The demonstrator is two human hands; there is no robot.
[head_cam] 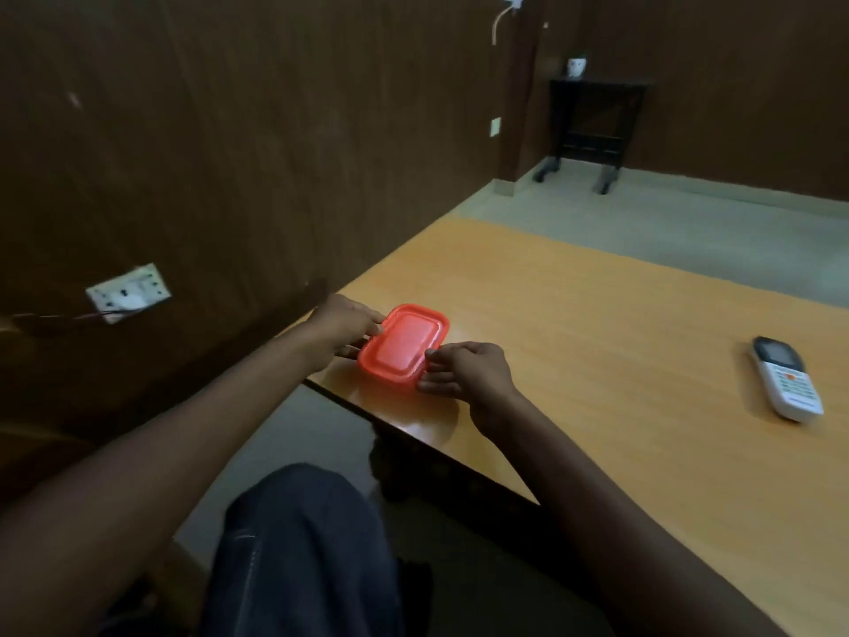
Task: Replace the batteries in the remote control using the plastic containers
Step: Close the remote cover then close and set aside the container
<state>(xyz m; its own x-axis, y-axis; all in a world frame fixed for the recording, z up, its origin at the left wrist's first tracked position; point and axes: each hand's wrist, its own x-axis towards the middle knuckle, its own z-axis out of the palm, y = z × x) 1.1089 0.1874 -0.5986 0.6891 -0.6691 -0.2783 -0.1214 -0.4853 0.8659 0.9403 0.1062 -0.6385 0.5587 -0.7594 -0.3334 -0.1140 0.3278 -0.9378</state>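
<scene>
A small red plastic container [402, 344] with its lid on sits near the left corner of the wooden table [574, 342]. My left hand [344, 326] holds its far-left end, fingers curled against the rim. My right hand [468, 370] grips the near-right end, thumb on the lid's edge and fingers under the rim. A white remote control [786, 378] with a dark screen and several buttons lies face up far to the right, apart from both hands. What is inside the container is hidden.
A dark wooden wall stands to the left with a white socket plate [128, 291]. A small black side table [592, 126] holding a white cup [575, 66] stands across the floor. My knee in dark trousers [303, 544] is below the table's edge.
</scene>
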